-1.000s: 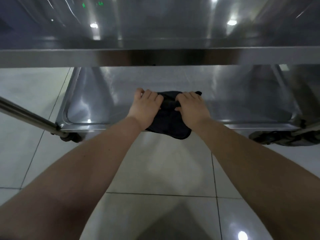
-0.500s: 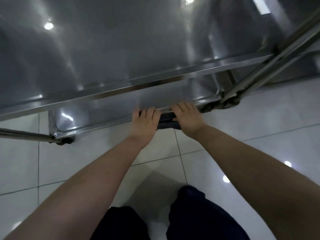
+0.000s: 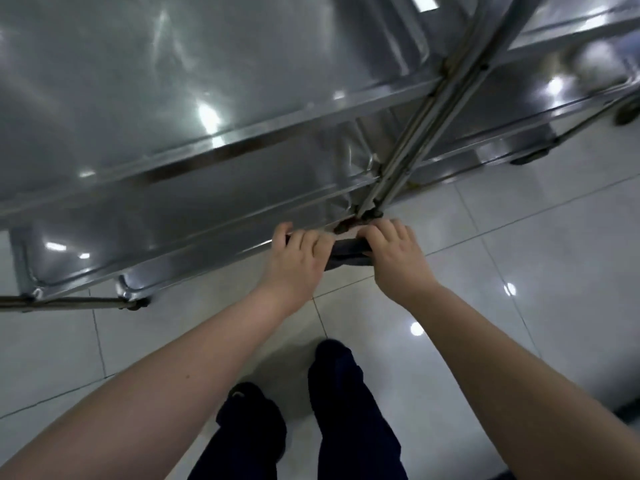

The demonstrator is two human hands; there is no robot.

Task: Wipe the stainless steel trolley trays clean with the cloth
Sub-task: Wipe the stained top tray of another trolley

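You have the dark cloth (image 3: 349, 249) draped over the front lip of the bottom tray (image 3: 156, 223), just beside the corner post (image 3: 408, 147). Your left hand (image 3: 298, 261) and right hand (image 3: 394, 261) sit side by side, fingers curled over the cloth, clamping it to the lip. That probably wraps the cloth round the edge so it wipes both faces.

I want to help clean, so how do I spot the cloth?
Find the big shiny steel trolley and follow its lowest tray to the front rim, near the right corner post. There the left hand and right hand grip a dark cloth, the only soft, dull thing against gleaming metal.
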